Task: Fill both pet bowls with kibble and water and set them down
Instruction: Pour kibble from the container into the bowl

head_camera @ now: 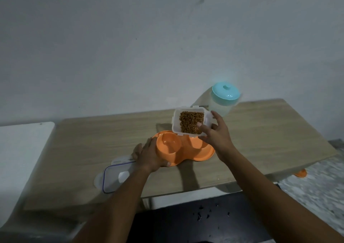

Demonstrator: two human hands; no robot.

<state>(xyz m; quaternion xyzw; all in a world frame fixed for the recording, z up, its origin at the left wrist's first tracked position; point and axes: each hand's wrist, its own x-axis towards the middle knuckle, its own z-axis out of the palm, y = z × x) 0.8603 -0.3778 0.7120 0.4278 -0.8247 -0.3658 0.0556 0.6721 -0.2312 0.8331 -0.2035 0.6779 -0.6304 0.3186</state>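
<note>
Wooden table [89,142] against a pale wall. Orange double bowl [186,154] sits mid-table, left well empty; left hand [149,155] grips its left edge. Right hand [216,137], fingers clamped on the clear container [176,121] of kibble [190,124], holds it over the right well. Teal-lidded pitcher [223,103] stands behind.

bare left hand [149,155] and right hand [216,136], bare forearms [260,183].

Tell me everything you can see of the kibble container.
The kibble container is a squarish, whitish translucent plastic tub with rounded corners and latch tabs at its rim. Its lid is off, and brown kibble fills its bottom. It is tipped, mouth toward the camera, over the orange double bowl. The right hand grips its right side.
</note>
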